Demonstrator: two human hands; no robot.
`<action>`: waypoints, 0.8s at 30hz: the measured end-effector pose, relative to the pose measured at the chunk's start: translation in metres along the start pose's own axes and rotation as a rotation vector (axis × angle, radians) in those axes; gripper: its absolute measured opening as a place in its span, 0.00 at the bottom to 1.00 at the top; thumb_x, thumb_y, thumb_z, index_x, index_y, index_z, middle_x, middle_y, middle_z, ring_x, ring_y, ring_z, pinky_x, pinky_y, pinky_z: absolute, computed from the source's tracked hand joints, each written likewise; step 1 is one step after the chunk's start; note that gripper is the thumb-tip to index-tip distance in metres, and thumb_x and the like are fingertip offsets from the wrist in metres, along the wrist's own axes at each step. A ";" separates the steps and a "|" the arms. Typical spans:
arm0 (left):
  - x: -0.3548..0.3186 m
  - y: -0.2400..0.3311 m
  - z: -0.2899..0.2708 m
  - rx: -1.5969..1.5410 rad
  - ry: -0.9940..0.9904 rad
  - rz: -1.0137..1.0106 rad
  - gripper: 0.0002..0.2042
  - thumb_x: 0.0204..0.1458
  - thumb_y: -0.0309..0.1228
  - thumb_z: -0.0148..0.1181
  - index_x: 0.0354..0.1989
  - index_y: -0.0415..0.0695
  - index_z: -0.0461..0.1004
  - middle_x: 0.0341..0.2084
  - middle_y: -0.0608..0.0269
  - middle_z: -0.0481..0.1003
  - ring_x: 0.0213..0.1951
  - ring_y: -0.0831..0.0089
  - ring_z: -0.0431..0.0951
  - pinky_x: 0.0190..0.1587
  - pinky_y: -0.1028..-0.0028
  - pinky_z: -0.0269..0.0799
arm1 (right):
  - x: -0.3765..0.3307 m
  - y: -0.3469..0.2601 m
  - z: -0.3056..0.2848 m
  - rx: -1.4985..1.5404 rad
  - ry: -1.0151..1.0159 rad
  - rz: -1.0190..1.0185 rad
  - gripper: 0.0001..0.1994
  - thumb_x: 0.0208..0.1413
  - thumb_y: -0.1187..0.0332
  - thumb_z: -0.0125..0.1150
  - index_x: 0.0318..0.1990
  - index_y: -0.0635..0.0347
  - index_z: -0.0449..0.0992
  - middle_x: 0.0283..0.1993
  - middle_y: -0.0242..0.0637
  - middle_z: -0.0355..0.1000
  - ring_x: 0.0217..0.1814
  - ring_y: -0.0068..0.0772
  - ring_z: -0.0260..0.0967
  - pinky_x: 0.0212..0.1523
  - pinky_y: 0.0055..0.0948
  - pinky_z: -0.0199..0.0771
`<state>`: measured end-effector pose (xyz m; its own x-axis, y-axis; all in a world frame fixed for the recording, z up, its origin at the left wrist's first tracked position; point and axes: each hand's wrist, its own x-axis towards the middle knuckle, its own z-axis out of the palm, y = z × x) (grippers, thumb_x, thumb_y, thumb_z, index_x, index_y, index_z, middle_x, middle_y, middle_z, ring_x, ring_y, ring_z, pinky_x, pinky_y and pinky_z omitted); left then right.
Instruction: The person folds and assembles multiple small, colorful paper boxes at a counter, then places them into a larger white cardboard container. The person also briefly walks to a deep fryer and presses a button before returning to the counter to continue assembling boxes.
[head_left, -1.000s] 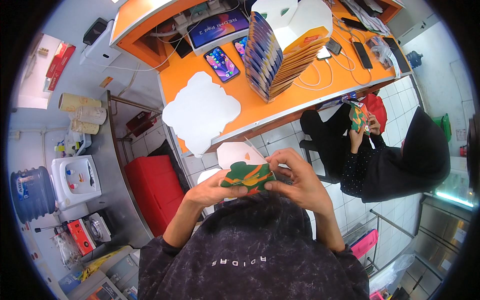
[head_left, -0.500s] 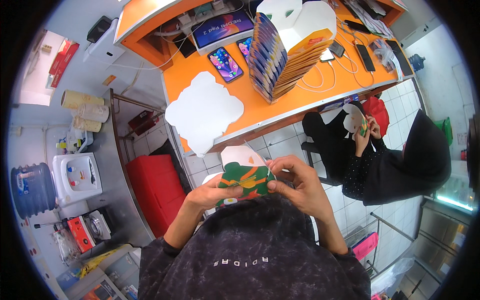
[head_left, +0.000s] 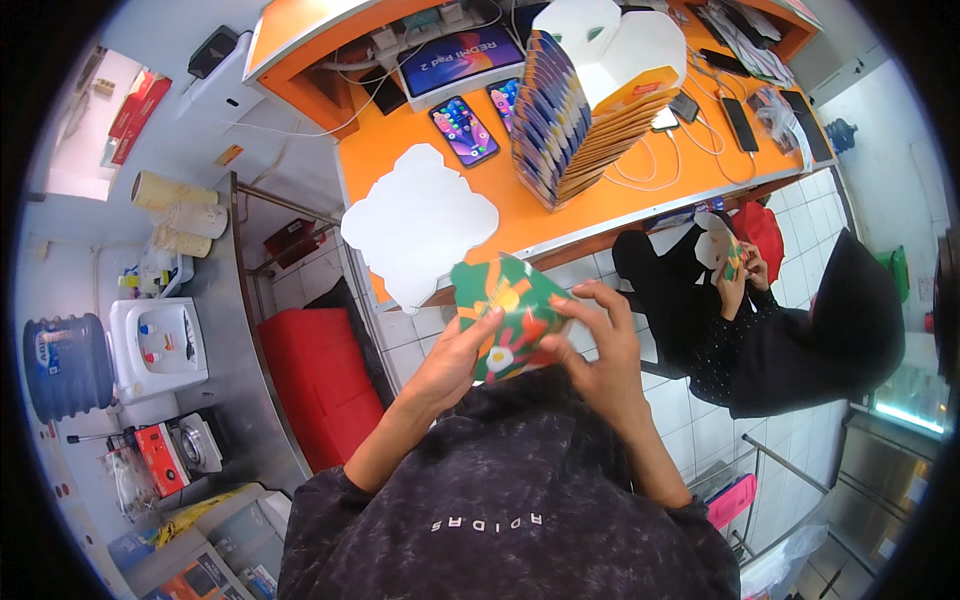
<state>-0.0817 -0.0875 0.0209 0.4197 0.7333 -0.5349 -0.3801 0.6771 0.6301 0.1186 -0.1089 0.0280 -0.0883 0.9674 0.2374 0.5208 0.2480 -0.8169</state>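
A green paper food box (head_left: 508,305), printed with orange, red and white flower shapes, is held in front of my chest. My left hand (head_left: 447,365) grips its left side, the thumb lying across the printed face. At its right edge my right hand (head_left: 605,350) holds on with thumb and fingers, slightly blurred. The box's inside is turned away from view. Just beyond, a flat white cut-out carton sheet (head_left: 420,225) lies on the orange table (head_left: 530,220), slightly over its front edge. To its right stands a tall nested stack of printed cartons (head_left: 555,130).
Phones (head_left: 464,130), a tablet box (head_left: 460,65) and charging cables (head_left: 660,165) occupy the table. At right, a seated person (head_left: 780,330) in black holds a similar box (head_left: 735,260). Leftward are a red bin (head_left: 318,385), a steel counter (head_left: 235,330) and a water dispenser (head_left: 155,350).
The box has turned in my hands: its white flap no longer shows, and the printed face is tilted more upright. My right-hand fingers have shifted along its edge. The view has moved slightly.
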 end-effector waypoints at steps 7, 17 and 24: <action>0.001 0.007 0.005 -0.098 0.081 0.036 0.20 0.63 0.33 0.52 0.61 0.40 0.60 0.55 0.57 0.70 0.54 0.70 0.73 0.54 0.67 0.74 | -0.012 0.006 0.008 -0.245 -0.204 -0.226 0.28 0.38 0.50 0.73 0.52 0.31 0.77 0.70 0.34 0.55 0.76 0.50 0.40 0.66 0.57 0.43; -0.001 0.003 -0.002 -0.184 0.006 -0.057 0.18 0.59 0.26 0.55 0.57 0.37 0.64 0.49 0.56 0.74 0.48 0.69 0.78 0.49 0.69 0.78 | -0.013 0.021 0.010 -0.098 -0.168 -0.322 0.20 0.39 0.61 0.73 0.44 0.34 0.82 0.64 0.24 0.65 0.74 0.50 0.45 0.66 0.53 0.49; -0.009 0.001 -0.003 0.039 0.048 0.051 0.18 0.57 0.27 0.61 0.54 0.37 0.66 0.45 0.60 0.76 0.44 0.73 0.79 0.43 0.71 0.79 | -0.021 0.012 0.013 0.029 -0.140 -0.243 0.14 0.40 0.65 0.76 0.38 0.41 0.83 0.63 0.34 0.62 0.73 0.55 0.45 0.70 0.53 0.48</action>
<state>-0.0883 -0.0935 0.0251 0.3601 0.7694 -0.5277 -0.3672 0.6368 0.6780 0.1154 -0.1252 0.0061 -0.3255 0.8764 0.3548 0.4459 0.4732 -0.7597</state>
